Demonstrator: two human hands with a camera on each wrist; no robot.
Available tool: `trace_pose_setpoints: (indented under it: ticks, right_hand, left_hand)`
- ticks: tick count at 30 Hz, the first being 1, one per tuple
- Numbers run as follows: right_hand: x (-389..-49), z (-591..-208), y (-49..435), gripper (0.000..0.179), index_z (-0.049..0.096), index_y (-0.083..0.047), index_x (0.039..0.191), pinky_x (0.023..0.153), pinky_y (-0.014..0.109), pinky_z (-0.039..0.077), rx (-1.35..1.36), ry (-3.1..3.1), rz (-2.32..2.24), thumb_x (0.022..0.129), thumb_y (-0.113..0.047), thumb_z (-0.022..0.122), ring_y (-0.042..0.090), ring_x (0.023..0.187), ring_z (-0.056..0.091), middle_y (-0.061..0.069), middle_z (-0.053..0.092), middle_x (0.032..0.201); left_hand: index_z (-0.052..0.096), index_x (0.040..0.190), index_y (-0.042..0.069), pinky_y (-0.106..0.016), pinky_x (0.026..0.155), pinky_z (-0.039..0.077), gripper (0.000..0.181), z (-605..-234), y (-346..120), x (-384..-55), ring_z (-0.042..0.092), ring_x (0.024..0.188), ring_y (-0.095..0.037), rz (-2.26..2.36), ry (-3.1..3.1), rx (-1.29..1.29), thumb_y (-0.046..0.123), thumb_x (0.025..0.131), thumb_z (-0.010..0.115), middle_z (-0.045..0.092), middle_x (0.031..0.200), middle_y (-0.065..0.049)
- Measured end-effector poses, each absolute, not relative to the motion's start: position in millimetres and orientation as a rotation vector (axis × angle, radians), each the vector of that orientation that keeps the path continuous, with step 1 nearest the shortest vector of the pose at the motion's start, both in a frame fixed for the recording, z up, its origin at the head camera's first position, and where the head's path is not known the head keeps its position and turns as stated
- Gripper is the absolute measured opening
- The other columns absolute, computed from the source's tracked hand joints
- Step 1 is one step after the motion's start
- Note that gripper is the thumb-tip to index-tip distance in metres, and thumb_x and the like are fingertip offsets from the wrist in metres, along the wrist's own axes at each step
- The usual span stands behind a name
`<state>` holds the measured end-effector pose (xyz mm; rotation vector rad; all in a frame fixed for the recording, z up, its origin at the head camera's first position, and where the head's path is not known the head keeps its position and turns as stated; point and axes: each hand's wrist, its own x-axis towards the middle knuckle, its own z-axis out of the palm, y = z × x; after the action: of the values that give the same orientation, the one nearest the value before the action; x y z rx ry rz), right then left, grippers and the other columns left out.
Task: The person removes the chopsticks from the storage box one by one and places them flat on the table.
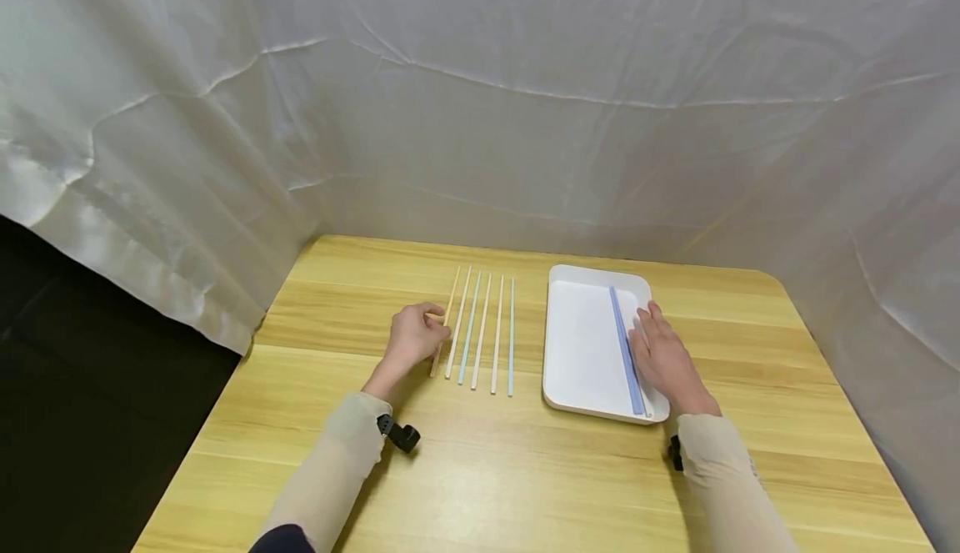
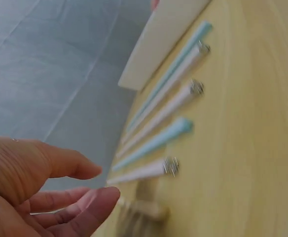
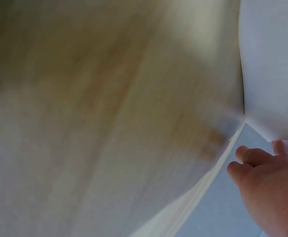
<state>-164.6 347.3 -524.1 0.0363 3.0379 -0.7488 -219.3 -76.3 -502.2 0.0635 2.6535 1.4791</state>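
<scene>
Several chopsticks lie side by side on the table, in pale yellow, pinkish white and light teal. My left hand [image 1: 417,334] is over the leftmost, a pale yellow chopstick [image 1: 454,290]. In the left wrist view a gap shows between thumb and fingers [image 2: 80,165], and the yellow chopstick's blurred end [image 2: 156,210] lies just beyond them. To the right, a white tray [image 1: 581,344] contains blue chopsticks [image 1: 624,340] along its right side. My right hand [image 1: 666,361] is at the tray's right rim, fingers extended; the right wrist view shows its fingers [image 3: 255,157] beside the tray wall.
A teal chopstick [image 1: 512,336] is the one closest to the tray, with a strip of table between. Pale curtains [image 1: 480,144] hang behind the wooden table [image 1: 465,486] and at its sides. Dark floor [image 1: 82,386] shows at the left.
</scene>
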Motion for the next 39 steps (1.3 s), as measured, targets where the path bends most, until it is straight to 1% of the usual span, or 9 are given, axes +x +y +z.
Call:
trace_pose_setpoints:
  ticks: [3,6,9,13,18,25,30,34,39]
  right_hand:
    - [-164,-524,347,0.065,0.020,0.005,0.165,0.127,0.073,0.021,0.047,3.018,-0.749,0.115,-0.035,0.034,0.058,0.156,0.018,0.027,0.004,0.175]
    - [-164,-525,348,0.065,0.020,0.004,0.165,0.126,0.073,0.021,0.047,3.013,-0.748,0.116,-0.036,0.032,0.058,0.156,0.017,0.027,0.004,0.175]
    - [-164,-525,347,0.064,0.020,0.004,0.165,0.126,0.073,0.021,0.042,3.020,-0.756,0.116,-0.035,0.030,0.058,0.156,0.018,0.027,0.005,0.175]
    - [-164,-524,346,0.061,0.021,0.004,0.165,0.127,0.072,0.020,0.033,3.037,-0.767,0.116,-0.033,0.029,0.057,0.156,0.018,0.028,0.008,0.174]
    - [-165,-522,345,0.059,0.023,0.006,0.164,0.127,0.071,0.021,0.003,3.062,-0.767,0.116,-0.030,0.029,0.057,0.155,0.020,0.031,0.012,0.173]
    - [-166,-522,346,0.060,0.023,0.007,0.163,0.128,0.071,0.021,-0.001,3.070,-0.755,0.117,-0.031,0.027,0.056,0.156,0.020,0.030,0.011,0.173]
    - [-166,-523,349,0.061,0.023,0.006,0.164,0.128,0.071,0.020,0.005,3.072,-0.754,0.117,-0.033,0.026,0.057,0.156,0.019,0.029,0.010,0.173]
    - [-165,-522,349,0.061,0.023,0.006,0.164,0.127,0.071,0.021,0.016,3.066,-0.749,0.117,-0.034,0.027,0.057,0.156,0.020,0.029,0.011,0.173]
    - [-165,-523,349,0.061,0.025,0.005,0.163,0.127,0.072,0.022,0.025,3.069,-0.747,0.116,-0.033,0.028,0.057,0.155,0.021,0.029,0.011,0.173]
  left_hand:
    - [0.070,0.128,-0.003,-0.030,0.052,0.061,0.037,-496,-64,-218,0.072,0.060,-0.028,1.562,2.626,0.129,0.007,0.093,0.072,0.072,0.084,-0.012]
    - [0.071,0.128,-0.002,-0.046,0.063,0.068,0.035,-486,-48,-215,0.075,0.069,-0.041,1.676,2.520,0.186,0.007,0.094,0.071,0.070,0.090,-0.014]
    - [0.070,0.128,-0.001,-0.056,0.071,0.068,0.034,-477,-29,-211,0.075,0.078,-0.048,1.745,2.403,0.247,0.007,0.095,0.071,0.070,0.094,-0.015]
    - [0.071,0.129,0.000,-0.054,0.073,0.069,0.034,-469,-4,-205,0.076,0.084,-0.049,1.756,2.326,0.333,0.008,0.096,0.072,0.072,0.095,-0.015]
    - [0.071,0.129,0.000,-0.052,0.073,0.069,0.033,-463,24,-198,0.077,0.081,-0.045,1.751,2.296,0.400,0.008,0.097,0.071,0.074,0.096,-0.013]
    - [0.072,0.130,0.001,-0.038,0.066,0.069,0.033,-464,62,-190,0.079,0.081,-0.037,1.727,2.215,0.387,0.011,0.098,0.072,0.077,0.094,-0.012]
    - [0.069,0.132,-0.004,-0.032,0.066,0.069,0.035,-474,93,-187,0.079,0.087,-0.039,1.767,2.088,0.338,0.006,0.098,0.072,0.078,0.094,-0.012]
    - [0.070,0.131,-0.005,-0.031,0.062,0.068,0.036,-481,115,-183,0.080,0.080,-0.035,1.751,2.058,0.315,0.003,0.096,0.073,0.080,0.094,-0.016]
    - [0.069,0.130,-0.006,-0.029,0.058,0.067,0.038,-486,136,-175,0.080,0.078,-0.033,1.711,2.009,0.272,0.002,0.093,0.074,0.080,0.093,-0.018]
